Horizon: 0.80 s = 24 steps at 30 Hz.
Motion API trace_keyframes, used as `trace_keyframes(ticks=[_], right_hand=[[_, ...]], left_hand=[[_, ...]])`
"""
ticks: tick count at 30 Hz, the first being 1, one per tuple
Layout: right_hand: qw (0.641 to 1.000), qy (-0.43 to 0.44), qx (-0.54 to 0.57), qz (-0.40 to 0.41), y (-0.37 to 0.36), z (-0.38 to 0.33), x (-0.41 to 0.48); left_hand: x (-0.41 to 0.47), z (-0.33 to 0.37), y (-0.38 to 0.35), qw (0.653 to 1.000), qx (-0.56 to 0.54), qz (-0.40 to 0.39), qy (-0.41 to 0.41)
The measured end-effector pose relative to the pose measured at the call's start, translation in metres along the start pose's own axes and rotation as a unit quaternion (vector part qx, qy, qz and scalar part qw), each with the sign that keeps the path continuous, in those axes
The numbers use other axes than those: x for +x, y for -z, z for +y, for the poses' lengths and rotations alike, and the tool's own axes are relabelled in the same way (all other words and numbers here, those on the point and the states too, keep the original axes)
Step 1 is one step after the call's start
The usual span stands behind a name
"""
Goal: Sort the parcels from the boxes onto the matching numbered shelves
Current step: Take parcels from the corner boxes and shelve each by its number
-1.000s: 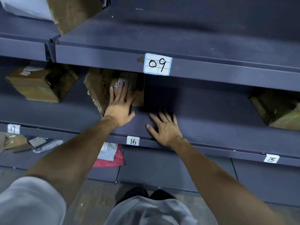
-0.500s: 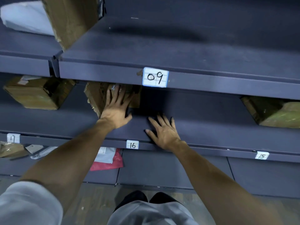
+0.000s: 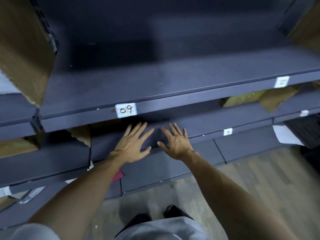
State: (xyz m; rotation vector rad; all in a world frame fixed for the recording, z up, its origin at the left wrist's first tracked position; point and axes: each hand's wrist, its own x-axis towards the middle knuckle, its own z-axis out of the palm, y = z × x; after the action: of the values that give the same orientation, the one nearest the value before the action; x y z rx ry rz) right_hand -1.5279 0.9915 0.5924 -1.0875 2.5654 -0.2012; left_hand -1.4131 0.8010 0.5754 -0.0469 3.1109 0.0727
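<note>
Only label (image 3: 126, 110) legible: "09"; hands spread.

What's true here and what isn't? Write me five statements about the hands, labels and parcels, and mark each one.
1. The left hand and the right hand are both open, fingers spread, holding nothing. True.
2. The white paper label above the hands reads 12. False: it reads 09.
3. The left hand grips the torn brown cardboard parcel. False: that parcel lies on the dark blue metal shelf to the hand's left, apart from it.
4. A large brown cardboard box stands at the upper left. True.
5. A red flat parcel lies on top of the right forearm. False: it shows beneath the left forearm.
</note>
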Motion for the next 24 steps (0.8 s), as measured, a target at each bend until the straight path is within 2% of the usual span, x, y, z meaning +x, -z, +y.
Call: trace_keyframes(ticks=[7,16,24], right_hand=[[0.992,-0.117,0.034,0.022,0.023,0.050,-0.084],[0.959,-0.264,0.071,0.074,0.035,0.142,-0.190],[0.915,-0.366,0.095,0.138,0.050,0.260,-0.297]], left_hand=[[0.038,0.082,0.026,0.987,-0.012,-0.070,-0.143],[0.099,0.220,0.039,0.953,0.004,-0.059,-0.296],[0.164,0.384,0.059,0.914,0.025,-0.038,-0.403]])
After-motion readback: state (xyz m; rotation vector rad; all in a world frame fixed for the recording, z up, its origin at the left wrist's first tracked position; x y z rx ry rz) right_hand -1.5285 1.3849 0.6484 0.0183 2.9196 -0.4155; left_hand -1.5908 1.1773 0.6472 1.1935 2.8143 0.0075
